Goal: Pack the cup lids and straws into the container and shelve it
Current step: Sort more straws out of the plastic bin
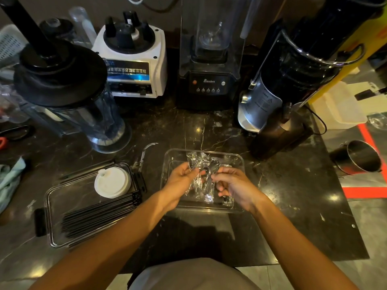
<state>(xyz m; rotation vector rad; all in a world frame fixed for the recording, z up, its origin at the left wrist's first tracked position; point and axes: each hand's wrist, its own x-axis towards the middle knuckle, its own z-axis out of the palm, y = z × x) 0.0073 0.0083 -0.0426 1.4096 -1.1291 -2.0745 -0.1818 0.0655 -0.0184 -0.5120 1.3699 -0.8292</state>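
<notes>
Gripping a crinkled clear plastic wrapper (200, 178) from both sides, the left hand (181, 181) and right hand (232, 185) meet over the middle of the clear container (238, 162), fingers closed on the film. Something dark and slim shows through the wrap between the thumbs; whether it is straws or cutlery I cannot tell. Holding the packet low over the open tub looks meant either to settle it inside or to tear it open so the contents drop in.

Just outboard of the left hand lies the container's lid (52, 206), upside down with its black clips out, serving as a tray: a white cup lid (113, 182) sits on its far part and a bundle of black straws (100, 214) lies slantwise across the near part. So the task's main items appear not yet packed.

Farther beyond both hands stand the blenders (207, 80) on the dark marble counter (293, 195).
</notes>
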